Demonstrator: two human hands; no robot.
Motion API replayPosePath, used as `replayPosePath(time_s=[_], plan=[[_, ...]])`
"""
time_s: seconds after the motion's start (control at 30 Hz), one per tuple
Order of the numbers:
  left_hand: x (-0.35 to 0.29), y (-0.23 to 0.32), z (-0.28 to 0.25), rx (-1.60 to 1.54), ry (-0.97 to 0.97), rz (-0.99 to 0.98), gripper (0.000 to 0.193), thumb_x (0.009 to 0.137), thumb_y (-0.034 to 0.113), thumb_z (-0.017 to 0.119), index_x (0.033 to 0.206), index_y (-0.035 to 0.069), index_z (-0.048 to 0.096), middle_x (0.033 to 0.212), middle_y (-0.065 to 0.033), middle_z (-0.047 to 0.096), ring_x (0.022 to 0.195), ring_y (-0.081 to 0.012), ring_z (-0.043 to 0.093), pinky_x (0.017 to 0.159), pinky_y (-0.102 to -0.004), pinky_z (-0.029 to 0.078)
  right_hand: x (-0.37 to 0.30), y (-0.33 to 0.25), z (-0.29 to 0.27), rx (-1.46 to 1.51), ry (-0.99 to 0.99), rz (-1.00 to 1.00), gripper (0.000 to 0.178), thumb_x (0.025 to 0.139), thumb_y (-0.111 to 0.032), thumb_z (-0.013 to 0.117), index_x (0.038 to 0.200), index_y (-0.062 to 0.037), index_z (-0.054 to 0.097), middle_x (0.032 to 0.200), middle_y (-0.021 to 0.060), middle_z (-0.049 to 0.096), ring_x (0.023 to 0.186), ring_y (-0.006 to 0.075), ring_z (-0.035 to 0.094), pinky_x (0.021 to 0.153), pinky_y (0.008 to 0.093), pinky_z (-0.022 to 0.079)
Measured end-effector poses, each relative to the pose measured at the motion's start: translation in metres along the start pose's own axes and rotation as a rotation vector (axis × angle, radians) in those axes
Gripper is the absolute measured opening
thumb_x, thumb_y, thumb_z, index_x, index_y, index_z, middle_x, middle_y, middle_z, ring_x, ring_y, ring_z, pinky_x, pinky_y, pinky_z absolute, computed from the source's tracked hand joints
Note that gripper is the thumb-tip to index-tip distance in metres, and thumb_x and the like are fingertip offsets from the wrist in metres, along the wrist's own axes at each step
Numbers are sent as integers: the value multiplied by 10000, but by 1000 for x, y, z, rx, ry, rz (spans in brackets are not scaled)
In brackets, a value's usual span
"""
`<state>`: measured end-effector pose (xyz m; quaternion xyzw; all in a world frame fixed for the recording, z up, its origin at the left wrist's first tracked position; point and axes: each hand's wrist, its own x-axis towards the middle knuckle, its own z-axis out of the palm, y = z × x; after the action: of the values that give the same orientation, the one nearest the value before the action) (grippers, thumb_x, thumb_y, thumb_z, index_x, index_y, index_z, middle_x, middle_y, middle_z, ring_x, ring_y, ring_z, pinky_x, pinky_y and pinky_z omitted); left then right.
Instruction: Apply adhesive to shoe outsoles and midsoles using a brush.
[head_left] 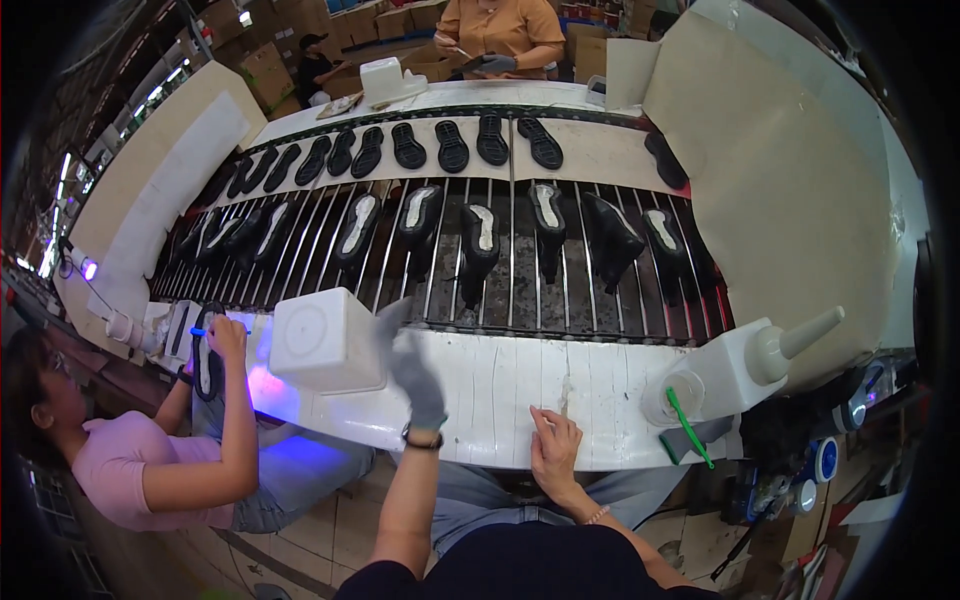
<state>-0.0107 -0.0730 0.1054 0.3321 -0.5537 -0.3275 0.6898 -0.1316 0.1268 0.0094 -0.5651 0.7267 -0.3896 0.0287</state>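
Note:
My left hand [415, 375], in a grey glove, is raised over the white worktable [490, 385], just right of a white plastic container [325, 342]. Motion smears its fingers, so its grip does not show. My right hand [556, 447] is bare, near the table's front edge, fingers partly bent and apart, nothing visible in it. Beyond the table, black shoes [480, 250] lie on a roller conveyor, pale soles turned up. Behind them, black outsoles [450, 145] stand in a row on a beige strip.
At right stand a white jug [715, 370] with a spout and a cup [673, 398] holding a green-handled brush [688, 430]. A person in pink [150, 465] works on a sole at left, under purple light. Another person in orange [500, 40] stands across the conveyor, between beige side panels.

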Motion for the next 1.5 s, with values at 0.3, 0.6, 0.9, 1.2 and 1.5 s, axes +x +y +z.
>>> replayPosePath(time_s=[0.3, 0.6, 0.9, 1.2, 1.5], plan=[[24, -197, 78, 1192, -523, -94, 679, 853, 425, 646, 1285, -50, 428, 1129, -201, 572, 1035, -338, 556, 877, -430, 467, -4, 2, 5, -15, 37, -1, 517, 773, 16, 598, 1282, -69, 574, 1136, 121, 563, 1054, 285, 507, 918, 407, 342], [132, -266, 121, 1157, -568, -263, 620, 808, 501, 673, 1048, -65, 590, 1019, -240, 645, 945, -390, 634, 844, -460, 499, 0, 7, 7, -13, 43, 0, 563, 742, -9, 621, 1295, -106, 572, 1145, 74, 566, 1017, 256, 515, 894, 400, 343], [25, -219, 60, 984, -688, -139, 488, 877, 378, 609, 1204, 29, 511, 1147, -219, 560, 1088, -403, 518, 890, -503, 448, 48, 45, 2, 156, 158, 145, 462, 796, -65, 652, 1254, -72, 593, 1163, 97, 575, 1078, 276, 506, 911, 403, 383], [-72, -92, 34, 904, -696, 237, 427, 871, 330, 615, 1168, 24, 586, 1226, -155, 562, 1219, -331, 450, 1113, -486, 251, 309, 205, -11, 880, 632, 644, 864, 774, -300, 807, 1416, 62, 356, 1365, 223, 477, 1244, 254, 477, 1021, 328, 378], [-72, -104, 31, 837, -705, 175, 357, 862, 305, 627, 1123, 62, 622, 1154, -121, 620, 1158, -307, 505, 1083, -476, 280, 338, 217, -2, 368, 362, 812, 750, 614, -324, 857, 1219, 30, 591, 1161, 205, 647, 1082, 306, 621, 931, 368, 474]])
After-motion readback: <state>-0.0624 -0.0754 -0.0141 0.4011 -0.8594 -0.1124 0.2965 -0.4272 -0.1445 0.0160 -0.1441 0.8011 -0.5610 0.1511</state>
